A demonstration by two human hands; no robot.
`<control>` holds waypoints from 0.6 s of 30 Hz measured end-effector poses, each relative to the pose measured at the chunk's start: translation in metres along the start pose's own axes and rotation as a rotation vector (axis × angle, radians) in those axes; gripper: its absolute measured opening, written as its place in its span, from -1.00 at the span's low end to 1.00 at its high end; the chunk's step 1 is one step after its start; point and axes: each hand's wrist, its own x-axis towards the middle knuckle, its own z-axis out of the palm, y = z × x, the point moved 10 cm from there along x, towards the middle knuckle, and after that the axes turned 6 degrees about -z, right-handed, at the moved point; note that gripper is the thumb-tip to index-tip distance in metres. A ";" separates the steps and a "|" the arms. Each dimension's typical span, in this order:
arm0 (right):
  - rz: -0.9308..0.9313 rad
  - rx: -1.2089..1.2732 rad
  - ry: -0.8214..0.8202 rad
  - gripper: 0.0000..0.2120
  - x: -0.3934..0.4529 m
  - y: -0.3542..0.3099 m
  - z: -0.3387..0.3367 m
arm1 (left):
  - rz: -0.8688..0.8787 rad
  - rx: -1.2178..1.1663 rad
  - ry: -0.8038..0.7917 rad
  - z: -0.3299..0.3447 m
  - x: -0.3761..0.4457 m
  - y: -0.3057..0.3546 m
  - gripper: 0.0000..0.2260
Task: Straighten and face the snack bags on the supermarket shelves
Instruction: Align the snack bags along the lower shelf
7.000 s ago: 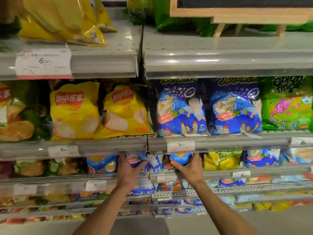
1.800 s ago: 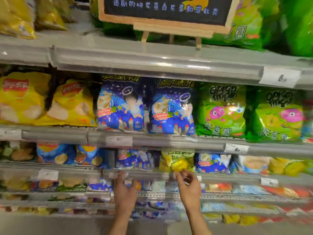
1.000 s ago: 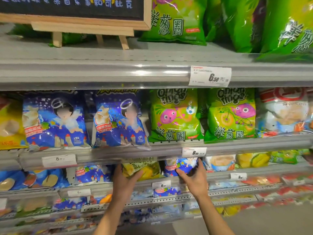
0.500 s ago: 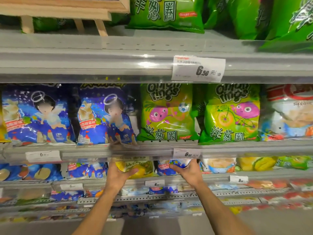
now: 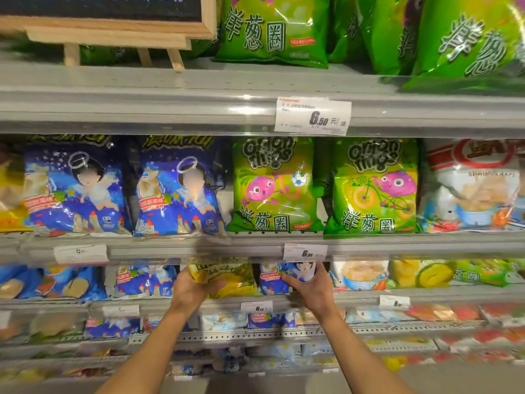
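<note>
Both hands shifted right — left hand (image 5: 193, 288) gripping crinkled yellow bag (image 5: 227, 275).

Single head view, close, facing shelves (image 5: 199, 245).

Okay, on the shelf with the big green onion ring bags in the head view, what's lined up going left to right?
Blue angel bag → second blue angel bag → green onion ring bag → second green onion ring bag → white shrimp snack bag.
</note>
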 end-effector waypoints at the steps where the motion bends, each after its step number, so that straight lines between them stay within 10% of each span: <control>1: -0.009 0.002 0.005 -0.31 -0.002 -0.002 -0.001 | 0.026 0.010 0.013 -0.001 -0.001 0.002 -0.54; 7: 0.021 0.051 0.008 -0.11 -0.020 -0.001 -0.014 | -0.045 0.096 0.063 -0.010 -0.001 0.002 -0.73; 18: 0.101 0.207 0.132 -0.47 -0.082 0.051 -0.090 | -0.026 0.172 -0.008 0.077 -0.015 0.018 -0.45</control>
